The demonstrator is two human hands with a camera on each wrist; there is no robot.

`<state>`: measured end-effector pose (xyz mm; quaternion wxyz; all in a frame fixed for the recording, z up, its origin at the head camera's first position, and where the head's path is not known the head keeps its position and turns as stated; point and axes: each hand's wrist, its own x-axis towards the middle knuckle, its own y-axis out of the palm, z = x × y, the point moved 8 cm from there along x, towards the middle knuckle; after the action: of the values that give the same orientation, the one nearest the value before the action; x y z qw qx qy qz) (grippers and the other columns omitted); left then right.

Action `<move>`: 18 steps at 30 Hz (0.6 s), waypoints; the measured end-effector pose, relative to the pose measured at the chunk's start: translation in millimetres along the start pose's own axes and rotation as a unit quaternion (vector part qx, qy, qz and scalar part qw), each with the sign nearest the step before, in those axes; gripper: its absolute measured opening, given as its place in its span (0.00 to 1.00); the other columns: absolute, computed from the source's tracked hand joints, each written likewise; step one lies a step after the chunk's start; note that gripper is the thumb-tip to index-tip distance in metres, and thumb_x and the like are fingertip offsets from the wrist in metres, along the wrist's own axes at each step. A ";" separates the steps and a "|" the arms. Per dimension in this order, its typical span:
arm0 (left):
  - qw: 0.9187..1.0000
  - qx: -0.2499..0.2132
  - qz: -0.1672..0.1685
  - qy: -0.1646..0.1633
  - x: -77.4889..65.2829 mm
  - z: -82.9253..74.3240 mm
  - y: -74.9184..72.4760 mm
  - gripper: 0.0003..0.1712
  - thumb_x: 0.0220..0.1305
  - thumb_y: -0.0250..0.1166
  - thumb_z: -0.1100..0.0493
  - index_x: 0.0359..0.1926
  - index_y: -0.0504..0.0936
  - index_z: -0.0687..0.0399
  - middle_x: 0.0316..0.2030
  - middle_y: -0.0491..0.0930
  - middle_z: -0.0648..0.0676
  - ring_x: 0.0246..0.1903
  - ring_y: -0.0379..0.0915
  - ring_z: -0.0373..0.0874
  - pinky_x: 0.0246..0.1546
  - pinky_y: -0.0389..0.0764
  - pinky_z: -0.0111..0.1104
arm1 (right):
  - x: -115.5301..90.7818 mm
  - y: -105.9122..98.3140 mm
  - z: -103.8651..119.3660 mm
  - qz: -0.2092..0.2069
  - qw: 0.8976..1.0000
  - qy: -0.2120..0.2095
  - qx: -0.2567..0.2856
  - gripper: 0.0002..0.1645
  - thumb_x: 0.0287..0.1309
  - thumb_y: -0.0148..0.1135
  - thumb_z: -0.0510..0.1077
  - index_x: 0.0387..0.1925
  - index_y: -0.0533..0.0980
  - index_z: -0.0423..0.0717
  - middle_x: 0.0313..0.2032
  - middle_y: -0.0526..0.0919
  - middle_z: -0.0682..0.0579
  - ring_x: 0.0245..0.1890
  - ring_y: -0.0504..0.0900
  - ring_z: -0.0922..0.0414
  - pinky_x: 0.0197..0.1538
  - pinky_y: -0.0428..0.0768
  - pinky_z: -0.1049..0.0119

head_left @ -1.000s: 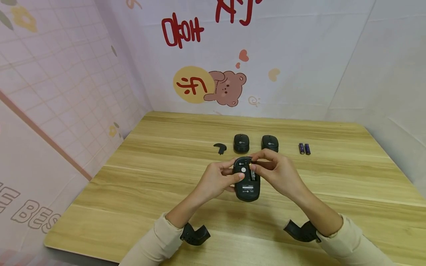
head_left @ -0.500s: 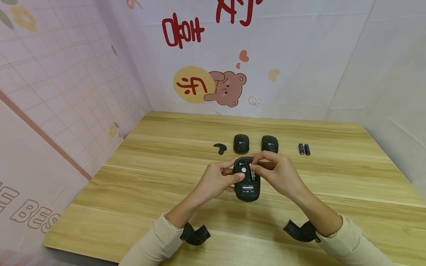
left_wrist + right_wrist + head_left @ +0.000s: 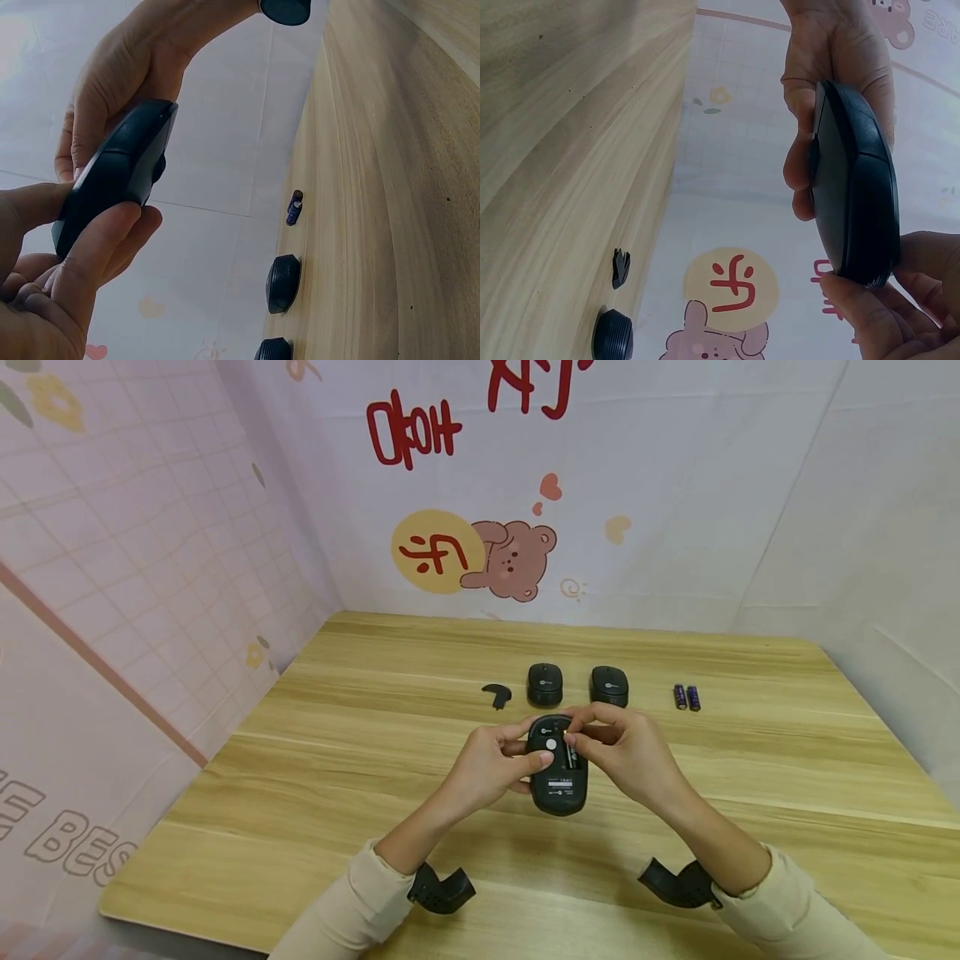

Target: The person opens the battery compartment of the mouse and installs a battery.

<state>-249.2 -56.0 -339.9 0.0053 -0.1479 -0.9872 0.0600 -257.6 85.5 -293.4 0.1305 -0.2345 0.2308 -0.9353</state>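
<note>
In the head view a black computer mouse (image 3: 558, 789) is held bottom up above the table, its battery slot uncovered. A battery (image 3: 573, 755) lies in the slot, its bright end near my right thumb. My left hand (image 3: 483, 768) grips the mouse's left side, thumb across the underside and fingers beneath. My right hand (image 3: 626, 747) pinches the mouse's front right edge, its thumb at the battery's end. The right wrist view shows the mouse (image 3: 855, 180) edge-on between both hands; the slot is hidden there.
Two more black mice (image 3: 544, 685) stand upright behind the hands. Left of them lies a loose black battery cover (image 3: 497, 695). Two purple batteries (image 3: 686, 697) lie side by side at the right. The wooden table (image 3: 315, 760) meets a printed wall cloth (image 3: 660, 460).
My right fingers have shifted very slightly at the battery's end. The left hand and the mouse stay nearly still.
</note>
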 end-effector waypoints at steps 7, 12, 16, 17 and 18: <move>1.000 0.006 -0.002 0.001 1.5 -0.6 0.9 0.32 0.60 0.66 0.63 0.65 0.67 0.60 0.46 0.80 0.64 0.36 0.83 0.49 0.29 0.85 0.38 | 0.2 -1.1 -1.2 -0.009 1.000 0.005 -0.006 0.06 0.52 0.64 0.28 0.29 0.78 0.39 0.44 0.82 0.38 0.35 0.85 0.48 0.35 0.85 0.65; 1.000 0.011 -0.002 0.000 2.1 -0.1 1.0 0.32 0.60 0.66 0.63 0.65 0.67 0.59 0.46 0.80 0.65 0.36 0.83 0.49 0.28 0.85 0.37 | 0.0 -1.1 -1.6 -0.012 1.000 0.006 -0.013 0.06 0.53 0.64 0.28 0.28 0.78 0.40 0.44 0.82 0.38 0.36 0.85 0.48 0.35 0.85 0.65; 1.000 0.014 -0.003 -0.001 2.2 -0.1 1.3 0.32 0.61 0.66 0.62 0.65 0.67 0.59 0.46 0.80 0.64 0.36 0.83 0.49 0.28 0.85 0.37 | -0.3 -1.1 -2.1 -0.014 1.000 0.008 -0.016 0.06 0.53 0.64 0.28 0.28 0.78 0.40 0.44 0.83 0.39 0.36 0.85 0.48 0.35 0.85 0.65; 1.000 0.014 -0.002 -0.001 2.2 -0.1 1.4 0.32 0.61 0.66 0.62 0.65 0.67 0.59 0.46 0.80 0.64 0.36 0.83 0.49 0.28 0.85 0.37 | -0.4 -1.2 -2.2 -0.014 1.000 0.007 -0.015 0.06 0.53 0.64 0.28 0.28 0.78 0.40 0.44 0.83 0.39 0.35 0.85 0.48 0.35 0.85 0.65; 1.000 0.014 -0.002 0.000 2.1 -0.1 1.6 0.32 0.61 0.66 0.62 0.65 0.67 0.59 0.46 0.80 0.64 0.36 0.83 0.49 0.28 0.85 0.37 | -0.5 -1.1 -2.4 -0.013 1.000 0.008 -0.014 0.05 0.53 0.64 0.28 0.28 0.78 0.40 0.44 0.83 0.39 0.35 0.85 0.48 0.35 0.85 0.65</move>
<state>-250.8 -53.9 -340.0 0.0071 -0.1461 -0.9865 0.0739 -258.5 87.5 -294.9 0.1136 -0.2320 0.2415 -0.9354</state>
